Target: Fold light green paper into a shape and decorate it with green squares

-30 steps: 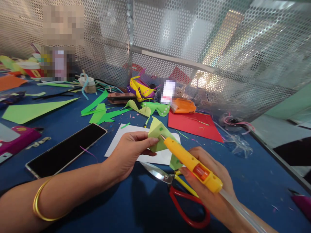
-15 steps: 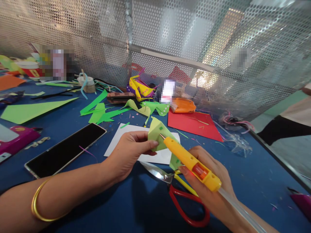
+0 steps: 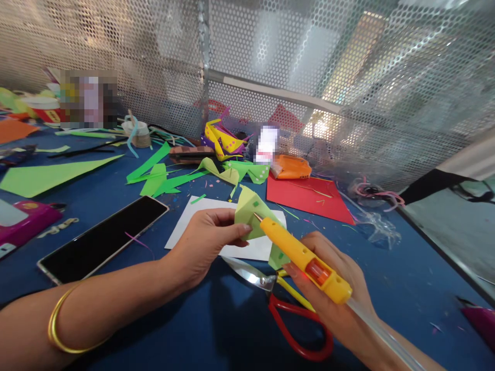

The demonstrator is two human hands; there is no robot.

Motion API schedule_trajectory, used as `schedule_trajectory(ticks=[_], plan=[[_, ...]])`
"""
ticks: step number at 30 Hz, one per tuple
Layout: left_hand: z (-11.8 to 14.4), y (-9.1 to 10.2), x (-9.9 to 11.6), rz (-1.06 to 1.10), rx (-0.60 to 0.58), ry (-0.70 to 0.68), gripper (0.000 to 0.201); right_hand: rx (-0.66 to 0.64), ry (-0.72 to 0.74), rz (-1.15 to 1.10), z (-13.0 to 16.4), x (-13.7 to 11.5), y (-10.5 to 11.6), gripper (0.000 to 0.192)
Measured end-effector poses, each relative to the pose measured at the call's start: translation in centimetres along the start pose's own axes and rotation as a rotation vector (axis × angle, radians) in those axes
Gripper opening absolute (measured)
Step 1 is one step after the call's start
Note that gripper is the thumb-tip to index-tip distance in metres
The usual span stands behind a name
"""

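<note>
Between thumb and fingers, my left hand (image 3: 211,239) pinches a light green folded paper piece (image 3: 249,206) with small darker green squares on it. My right hand (image 3: 336,268) is closed around a yellow glue gun (image 3: 290,245), a clear glue stick (image 3: 386,330) trailing from its back end. The metal nozzle tip points at the paper and appears to touch it. Below lies a white sheet (image 3: 185,226). Scissors (image 3: 255,273) with one red and one yellow handle rest under my right hand, partly hidden by it.
A black-screened phone (image 3: 104,237) lies left of my left hand. Red paper (image 3: 309,198), green paper strips (image 3: 154,175) and yellow-purple folded paper (image 3: 222,139) lie farther back. Behind them stands a perforated metal panel (image 3: 270,62). Another person's light sleeve (image 3: 464,159) is at the right.
My hands, the green paper and the glue gun hold almost the same position. At the right edge, the other person's clothing has shifted, and dark spectacle-like frames now show there.
</note>
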State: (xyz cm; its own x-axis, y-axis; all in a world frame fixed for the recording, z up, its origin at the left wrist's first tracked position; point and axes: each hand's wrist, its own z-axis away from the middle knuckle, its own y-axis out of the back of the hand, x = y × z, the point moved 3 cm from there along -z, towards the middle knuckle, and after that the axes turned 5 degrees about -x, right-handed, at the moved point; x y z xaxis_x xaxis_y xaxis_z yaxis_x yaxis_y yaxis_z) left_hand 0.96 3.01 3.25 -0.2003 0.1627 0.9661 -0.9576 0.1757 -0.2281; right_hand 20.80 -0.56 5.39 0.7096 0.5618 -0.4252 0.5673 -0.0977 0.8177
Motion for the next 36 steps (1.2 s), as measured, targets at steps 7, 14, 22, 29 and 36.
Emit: schedule_trajectory(ticks=[7, 14, 22, 29, 36], plan=[[-0.07, 0.01, 0.17, 0.005, 0.0, 0.002, 0.009, 0.017, 0.002, -0.014, -0.09, -0.46, 0.27, 0.019], [-0.14, -0.13, 0.13, 0.015, -0.005, 0.008, 0.01, 0.026, 0.012, 0.018, -0.03, -0.27, 0.3, 0.023], [-0.04, -0.03, -0.03, 0.011, -0.008, 0.002, 0.01, 0.02, 0.003, 0.032, 0.05, -0.16, 0.2, 0.024], [-0.12, -0.04, -0.06, 0.014, -0.007, 0.003, 0.012, 0.028, -0.001, 0.055, 0.0, -0.2, 0.26, 0.025], [-0.04, 0.02, -0.15, 0.005, -0.005, 0.002, 0.01, 0.033, -0.012, 0.057, 0.07, -0.19, 0.2, 0.026]])
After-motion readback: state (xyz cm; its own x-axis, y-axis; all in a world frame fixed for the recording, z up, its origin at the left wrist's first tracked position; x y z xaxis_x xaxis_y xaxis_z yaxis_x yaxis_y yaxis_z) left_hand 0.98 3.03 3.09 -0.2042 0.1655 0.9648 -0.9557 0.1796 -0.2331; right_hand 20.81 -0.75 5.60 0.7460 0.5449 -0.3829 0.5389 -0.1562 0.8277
